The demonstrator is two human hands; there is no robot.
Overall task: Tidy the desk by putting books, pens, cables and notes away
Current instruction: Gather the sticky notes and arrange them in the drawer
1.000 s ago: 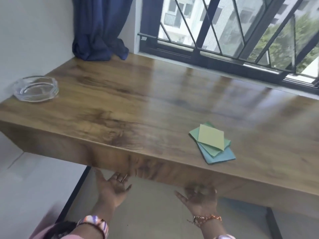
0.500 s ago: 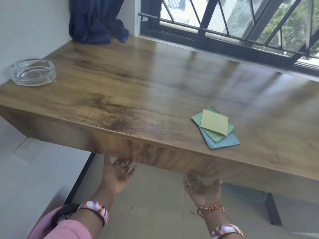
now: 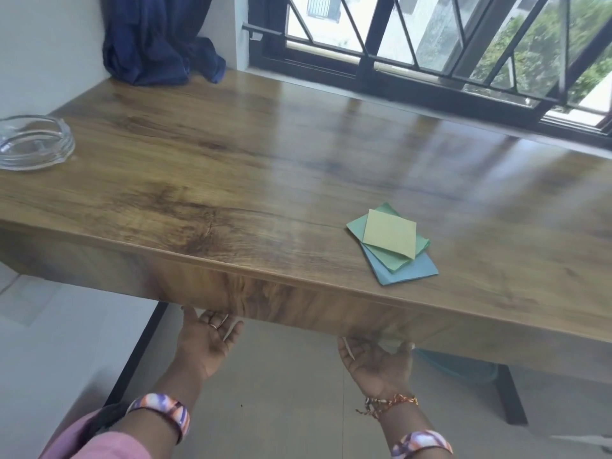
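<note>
A small stack of paper notes [image 3: 390, 241], yellow on green on blue, lies on the wooden desk [image 3: 231, 180] near its front edge, right of centre. My left hand [image 3: 207, 342] is palm up below the desk's front edge, fingers apart, fingertips hidden under the front panel. My right hand [image 3: 377, 361] is also palm up beneath the edge, below the notes, fingers spread and holding nothing. Both hands are apart from the notes.
A clear glass ashtray [image 3: 33, 142] sits at the desk's far left. A dark blue curtain [image 3: 159, 38] bunches on the back left corner. A barred window [image 3: 430, 38] runs along the back. A black desk leg [image 3: 511, 395] stands on the right, another [image 3: 139, 352] on the left.
The view has shifted slightly, with the desk appearing lower and nearer. Both hands stay palm up under the front edge, raised a little closer to it.
</note>
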